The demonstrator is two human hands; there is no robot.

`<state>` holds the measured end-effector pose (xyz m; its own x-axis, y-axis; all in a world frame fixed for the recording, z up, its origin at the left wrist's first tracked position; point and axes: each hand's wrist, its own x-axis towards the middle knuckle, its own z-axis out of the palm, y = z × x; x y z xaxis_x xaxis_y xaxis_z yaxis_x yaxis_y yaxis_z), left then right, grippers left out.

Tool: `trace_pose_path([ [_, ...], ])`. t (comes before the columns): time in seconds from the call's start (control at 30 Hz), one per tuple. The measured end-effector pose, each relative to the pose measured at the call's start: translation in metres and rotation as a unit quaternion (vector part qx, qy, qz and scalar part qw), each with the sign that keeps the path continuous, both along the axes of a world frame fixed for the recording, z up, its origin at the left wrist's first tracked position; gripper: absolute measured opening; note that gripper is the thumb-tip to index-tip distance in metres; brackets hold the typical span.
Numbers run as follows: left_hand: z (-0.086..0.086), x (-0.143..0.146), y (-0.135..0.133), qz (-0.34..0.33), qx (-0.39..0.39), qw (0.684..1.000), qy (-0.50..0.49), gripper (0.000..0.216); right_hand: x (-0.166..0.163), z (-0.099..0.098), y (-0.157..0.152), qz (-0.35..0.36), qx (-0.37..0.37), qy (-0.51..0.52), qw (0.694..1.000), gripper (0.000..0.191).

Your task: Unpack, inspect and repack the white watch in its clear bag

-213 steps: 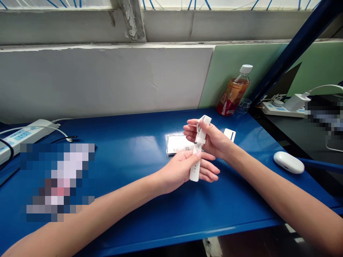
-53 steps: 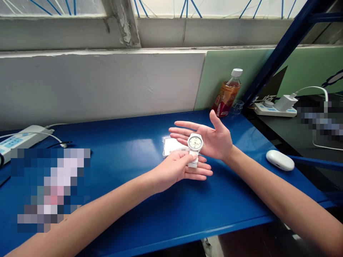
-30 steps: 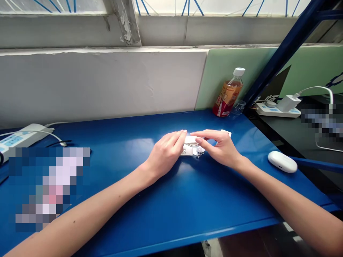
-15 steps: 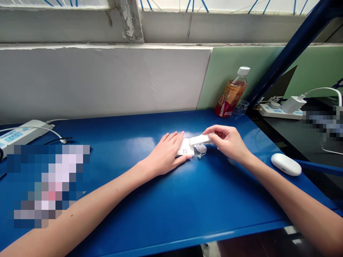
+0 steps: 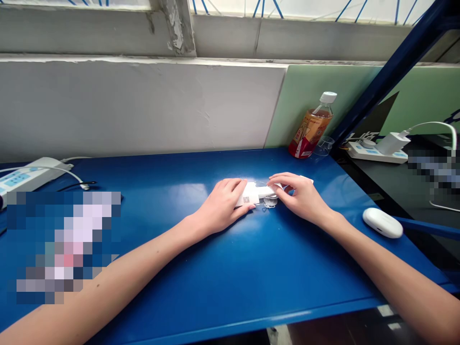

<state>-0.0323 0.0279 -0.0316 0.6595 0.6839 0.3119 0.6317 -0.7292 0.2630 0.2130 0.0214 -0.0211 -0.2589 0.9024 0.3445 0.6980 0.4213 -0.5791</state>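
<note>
A white wristwatch (image 5: 266,191) lies flat across a white packet with a printed code (image 5: 247,196) on the blue table (image 5: 230,273). My right hand (image 5: 302,197) curls over the watch's right end and pinches it with its fingertips. My left hand (image 5: 222,205) rests flat on the packet's left side, fingers stretched out and thumb along the near edge. A small round tag (image 5: 269,203) sits on the table just in front of the watch.
A tea bottle (image 5: 313,128) and a small clear cup (image 5: 325,143) stand at the back right. A white oval case (image 5: 382,223) lies right of my arm. Power strips sit at the far left (image 5: 25,174) and far right (image 5: 373,150). A blue post (image 5: 388,72) slants up.
The watch was first held upright, then lay face up in my open right palm. Both hands brought it down; now my right hand presses it onto the packet.
</note>
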Motion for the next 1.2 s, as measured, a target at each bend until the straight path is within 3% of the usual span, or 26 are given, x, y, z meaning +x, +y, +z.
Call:
trace_pose_path([
  [0.07, 0.000, 0.000, 0.000, -0.002, 0.003, 1.000, 0.003, 0.056, 0.002, -0.001, -0.001, 0.050, 0.067, -0.069, 0.994, 0.024],
  [0.17, 0.001, 0.000, 0.000, -0.003, 0.001, 1.000, 0.005, 0.054, 0.008, 0.003, -0.003, 0.156, 0.081, -0.151, 0.973, 0.033],
  [0.23, 0.002, 0.000, 0.000, -0.004, -0.003, 1.000, 0.009, 0.054, 0.014, 0.008, -0.003, 0.184, 0.098, -0.184, 0.961, 0.036],
  [0.37, 0.003, 0.000, 0.000, -0.005, -0.005, 1.000, 0.017, 0.053, 0.024, 0.012, 0.000, 0.184, 0.137, -0.223, 0.947, 0.029],
  [0.6, 0.000, 0.000, 0.001, -0.003, -0.007, 1.000, 0.008, 0.056, 0.015, 0.002, -0.003, 0.184, 0.101, -0.217, 0.953, 0.034],
  [0.9, 0.000, 0.000, 0.000, -0.001, -0.012, 1.000, 0.004, 0.056, 0.023, 0.005, 0.003, 0.170, 0.120, -0.239, 0.949, 0.027],
  [1.2, 0.000, 0.001, -0.002, 0.007, -0.008, 1.000, 0.012, 0.054, -0.001, -0.010, -0.005, 0.133, 0.124, -0.165, 0.969, 0.025],
])
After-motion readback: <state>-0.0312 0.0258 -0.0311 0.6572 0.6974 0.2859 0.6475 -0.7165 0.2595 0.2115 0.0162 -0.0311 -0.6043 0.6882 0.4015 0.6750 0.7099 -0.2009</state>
